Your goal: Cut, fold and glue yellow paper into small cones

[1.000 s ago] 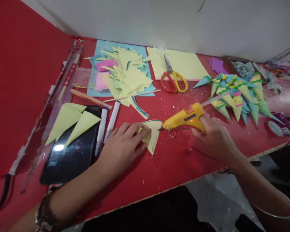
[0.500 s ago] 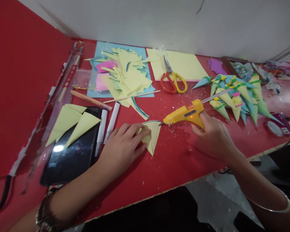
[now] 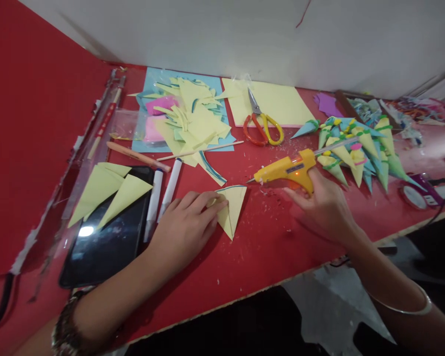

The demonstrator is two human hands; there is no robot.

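A piece of pale yellow paper (image 3: 237, 206), partly folded over and with a blue line along its curved top edge, lies on the red table. My left hand (image 3: 188, 220) holds its folded left side down with the fingertips. A yellow hot glue gun (image 3: 282, 169) is gripped in my right hand (image 3: 324, 198), with its orange light on and a glue stick jutting from the back. Its nozzle is just beyond the paper's upper right corner, slightly apart from it. My right index finger is hidden behind the gun's handle.
Rolled yellow cones (image 3: 124, 198) rest on a black phone (image 3: 106, 249), beside two white markers (image 3: 170, 183). Scissors (image 3: 261, 123) lie on yellow sheets (image 3: 285, 101). Paper scraps (image 3: 203, 121) cover a blue sheet. Decorated cones (image 3: 359, 148) and a tape roll (image 3: 413, 197) sit right.
The glue gun's nozzle has moved off the paper's right edge, up and slightly right. My left hand stays on the paper. The whole view has shifted slightly.
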